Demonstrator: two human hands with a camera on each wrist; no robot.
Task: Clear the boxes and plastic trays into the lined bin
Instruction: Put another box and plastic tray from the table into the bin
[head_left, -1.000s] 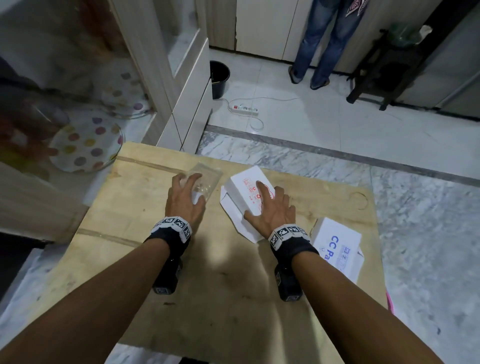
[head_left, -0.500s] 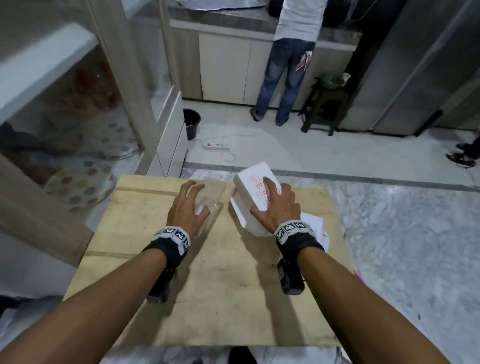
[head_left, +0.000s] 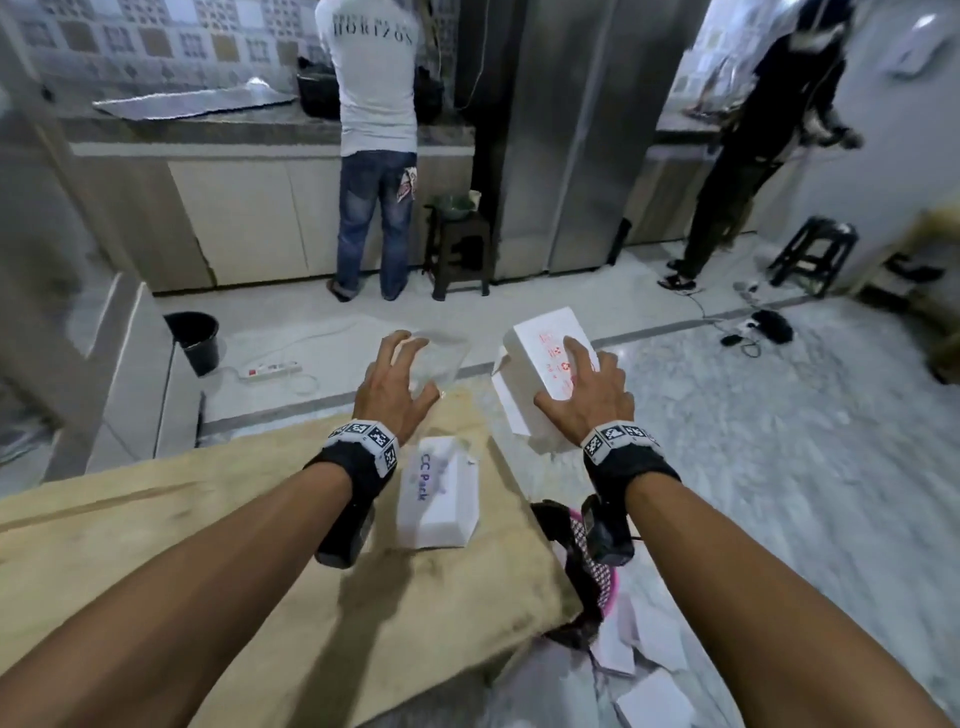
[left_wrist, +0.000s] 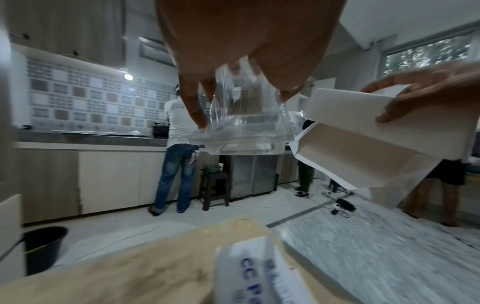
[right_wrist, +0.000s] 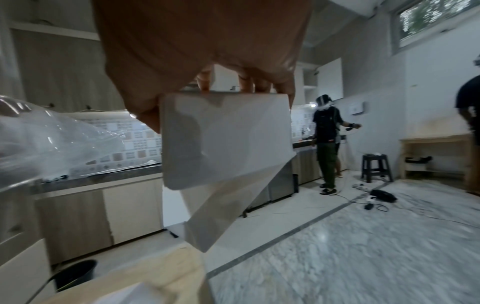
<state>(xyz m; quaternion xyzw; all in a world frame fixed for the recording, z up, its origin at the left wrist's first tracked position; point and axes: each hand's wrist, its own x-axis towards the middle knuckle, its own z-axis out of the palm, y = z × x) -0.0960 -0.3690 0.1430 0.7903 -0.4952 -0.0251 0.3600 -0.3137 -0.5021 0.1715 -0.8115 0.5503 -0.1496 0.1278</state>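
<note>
My left hand (head_left: 397, 379) grips a clear plastic tray (head_left: 439, 361) held up in the air above the far edge of the wooden table (head_left: 156, 519); the tray (left_wrist: 246, 123) hangs from my curled fingers in the left wrist view. My right hand (head_left: 582, 389) grips a white box with red print (head_left: 540, 379), lifted off the table, one flap hanging loose below the box (right_wrist: 226, 139). A second white box with blue "CC Pack" lettering (head_left: 436, 499) lies on the table near its right edge. A pink bin with a dark liner (head_left: 587, 566) stands beside the table, below my right wrist.
White boxes or papers (head_left: 644, 670) lie on the floor by the bin. A person in jeans (head_left: 376, 156) stands at the counter ahead; another in dark clothes (head_left: 743, 156) at the right. Dark stools (head_left: 460, 249), a black bucket (head_left: 195, 340) and a power strip (head_left: 272, 370) stand on the floor.
Both hands have lifted the clear tray and the red-printed box off the table and swung them up and to the right. My view has tilted up towards the kitchen.
</note>
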